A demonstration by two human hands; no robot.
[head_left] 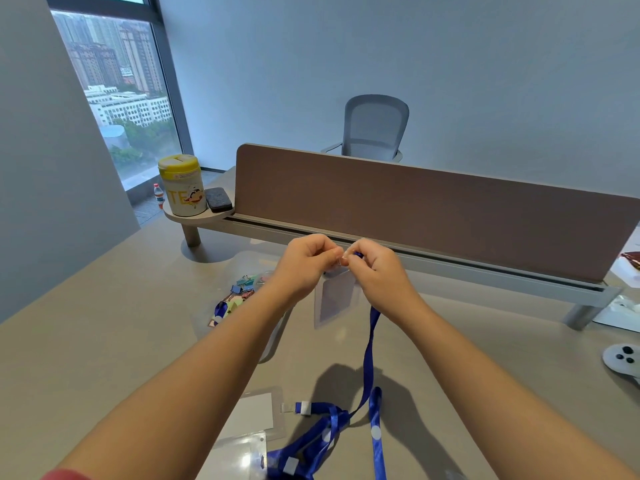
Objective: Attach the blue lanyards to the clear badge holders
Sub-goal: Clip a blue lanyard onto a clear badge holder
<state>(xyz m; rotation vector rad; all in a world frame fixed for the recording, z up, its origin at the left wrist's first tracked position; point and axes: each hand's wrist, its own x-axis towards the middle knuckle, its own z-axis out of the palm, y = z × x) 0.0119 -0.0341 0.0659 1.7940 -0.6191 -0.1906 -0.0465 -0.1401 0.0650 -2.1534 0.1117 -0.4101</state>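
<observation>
Both hands are raised above the desk, fingertips almost touching. My left hand (306, 263) pinches the top edge of a clear badge holder (334, 301), which hangs down between the wrists. My right hand (375, 268) pinches the clip end of a blue lanyard (369, 355) at that same top edge; its strap trails down to the desk. Near the front edge lie two more clear badge holders (256, 415) and a tangle of blue lanyards (318, 441) with white dots.
A pile of coloured binder clips (242, 289) lies left of my hands. A brown desk divider (415, 209) runs across the back. A yellow-lidded canister (181, 188) and a dark eraser (219, 199) stand on a small shelf. A white controller (621, 360) lies at the right.
</observation>
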